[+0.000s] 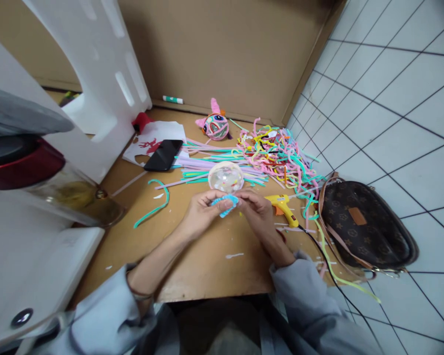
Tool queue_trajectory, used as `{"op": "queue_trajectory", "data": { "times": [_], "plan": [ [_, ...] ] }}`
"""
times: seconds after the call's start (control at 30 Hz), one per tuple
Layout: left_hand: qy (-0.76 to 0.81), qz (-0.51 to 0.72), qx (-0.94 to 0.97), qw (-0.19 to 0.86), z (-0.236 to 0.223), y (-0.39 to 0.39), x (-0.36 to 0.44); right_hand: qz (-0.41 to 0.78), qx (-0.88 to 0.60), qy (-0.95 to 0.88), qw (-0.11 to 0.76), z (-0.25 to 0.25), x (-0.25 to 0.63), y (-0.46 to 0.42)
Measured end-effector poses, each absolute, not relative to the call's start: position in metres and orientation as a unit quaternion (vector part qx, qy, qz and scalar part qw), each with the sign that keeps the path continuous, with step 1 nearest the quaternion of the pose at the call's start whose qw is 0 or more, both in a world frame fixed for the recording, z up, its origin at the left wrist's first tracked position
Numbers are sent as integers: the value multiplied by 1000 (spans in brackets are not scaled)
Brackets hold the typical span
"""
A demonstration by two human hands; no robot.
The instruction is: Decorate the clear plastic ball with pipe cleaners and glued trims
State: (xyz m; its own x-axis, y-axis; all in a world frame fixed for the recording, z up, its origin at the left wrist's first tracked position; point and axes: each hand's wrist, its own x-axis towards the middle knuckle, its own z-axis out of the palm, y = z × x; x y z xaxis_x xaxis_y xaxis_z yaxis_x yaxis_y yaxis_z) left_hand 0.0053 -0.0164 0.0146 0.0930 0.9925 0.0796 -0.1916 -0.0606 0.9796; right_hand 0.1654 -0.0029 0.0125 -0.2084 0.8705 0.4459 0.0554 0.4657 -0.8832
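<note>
Between my left hand (203,209) and my right hand (257,207) is a small piece of folded light-blue pipe cleaner (227,206), its rows lying side by side. The fingers of both hands pinch it, one hand at each end. Just beyond my fingertips sits a clear round ball (226,178) with a pale rim, its lower edge partly behind my hands. To the right of my right hand lies a yellow glue gun (284,207) with an orange trigger. A bent teal pipe cleaner (165,204) lies left of my left hand.
Straight pipe cleaners (198,172) and a tangled multicoloured heap (277,153) lie behind the ball. A phone (165,155), a decorated pink ball (216,125) and a marker (172,99) are farther back. A brown bag (366,222) stands right; a bottle (74,192) is left.
</note>
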Motion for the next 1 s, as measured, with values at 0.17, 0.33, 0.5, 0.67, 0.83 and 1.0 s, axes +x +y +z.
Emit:
{"op": "queue_trajectory", "data": {
  "times": [0.17,0.33,0.5,0.67,0.83,1.0],
  "plan": [
    [419,574,460,532,13,-14,7,230,-331,-740,539,14,165,-6],
    [452,592,451,491,11,-14,9,144,-338,-783,502,14,166,-8],
    [454,604,451,475,8,-15,10,149,-336,-783,502,17,166,-9],
    [446,598,453,487,6,-15,12,218,-351,-762,499,18,166,-10],
    [427,569,485,509,6,-15,9,294,-368,-723,506,14,168,-5],
    [406,569,494,517,9,-15,5,314,-373,-718,497,15,169,-3]
  ]
}}
